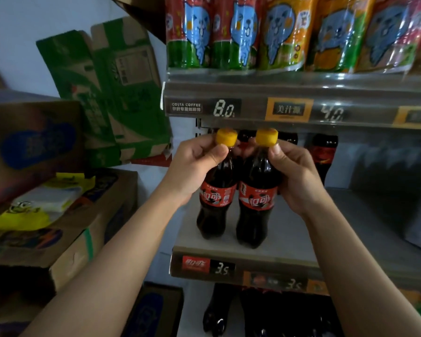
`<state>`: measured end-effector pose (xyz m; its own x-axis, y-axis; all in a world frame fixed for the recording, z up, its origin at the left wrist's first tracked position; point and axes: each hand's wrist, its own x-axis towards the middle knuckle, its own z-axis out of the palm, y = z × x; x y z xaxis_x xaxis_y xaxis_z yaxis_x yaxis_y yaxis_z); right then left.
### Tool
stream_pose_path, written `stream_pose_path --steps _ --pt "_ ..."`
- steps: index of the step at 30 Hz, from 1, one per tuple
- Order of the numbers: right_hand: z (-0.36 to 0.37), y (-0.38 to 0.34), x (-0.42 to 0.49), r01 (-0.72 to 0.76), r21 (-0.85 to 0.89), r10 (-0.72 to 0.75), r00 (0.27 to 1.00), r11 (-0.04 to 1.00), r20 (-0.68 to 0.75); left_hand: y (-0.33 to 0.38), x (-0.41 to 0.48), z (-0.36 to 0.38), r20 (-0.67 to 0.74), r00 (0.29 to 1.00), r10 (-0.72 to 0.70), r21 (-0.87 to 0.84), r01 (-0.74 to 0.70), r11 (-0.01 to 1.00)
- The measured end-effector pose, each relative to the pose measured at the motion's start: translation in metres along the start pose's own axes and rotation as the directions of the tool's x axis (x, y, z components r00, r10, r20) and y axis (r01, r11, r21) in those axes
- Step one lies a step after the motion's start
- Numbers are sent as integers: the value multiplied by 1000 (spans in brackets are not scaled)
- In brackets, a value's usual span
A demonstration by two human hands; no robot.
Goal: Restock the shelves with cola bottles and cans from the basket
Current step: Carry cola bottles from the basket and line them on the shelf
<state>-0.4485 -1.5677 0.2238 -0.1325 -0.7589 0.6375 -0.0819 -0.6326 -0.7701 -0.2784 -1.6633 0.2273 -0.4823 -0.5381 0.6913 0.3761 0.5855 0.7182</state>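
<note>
The left hand (195,166) grips the neck of the left cola bottle (216,205) and the right hand (295,177) that of the right cola bottle (257,210), two glossy dark plastic bottles with round yellow caps (226,136), upright side by side on the smooth grey shelf (299,237).

Visible body parts: two hands and two forearms. The left hand (199,161) and the right hand (297,176) are bare. The left forearm (122,251) and the right forearm (350,263) are bare along their whole visible length, from the wrist to the lower edge of the view. Both forearms are slender and smooth-surfaced. Dim lighting and blur hide finer detail.
</note>
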Motion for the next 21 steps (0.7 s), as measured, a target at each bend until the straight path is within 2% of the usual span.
stream_pose_path --steps 3,7,11,17,21 --pt "0 4 11 -44 -8 44 998 999 -50 -8 11 2 -43 998 -39 14 39 999" --pt "-4 9 21 -118 48 124 983 992 -138 -18 27 2 -67 990 -123 116 130 985" --pt "-4 15 18 -130 -28 124 979 991 -164 -28 27 -9 -137 972 -191 35 197 980" --pt "-6 24 0 -152 -19 149 984 988 -97 -37 10 -8 -29 973 -228 -5 228 974" --pt "-15 40 -22 -263 -236 249 965 936 -86 -47 -9 -19 53 959 -278 -2 279 960"
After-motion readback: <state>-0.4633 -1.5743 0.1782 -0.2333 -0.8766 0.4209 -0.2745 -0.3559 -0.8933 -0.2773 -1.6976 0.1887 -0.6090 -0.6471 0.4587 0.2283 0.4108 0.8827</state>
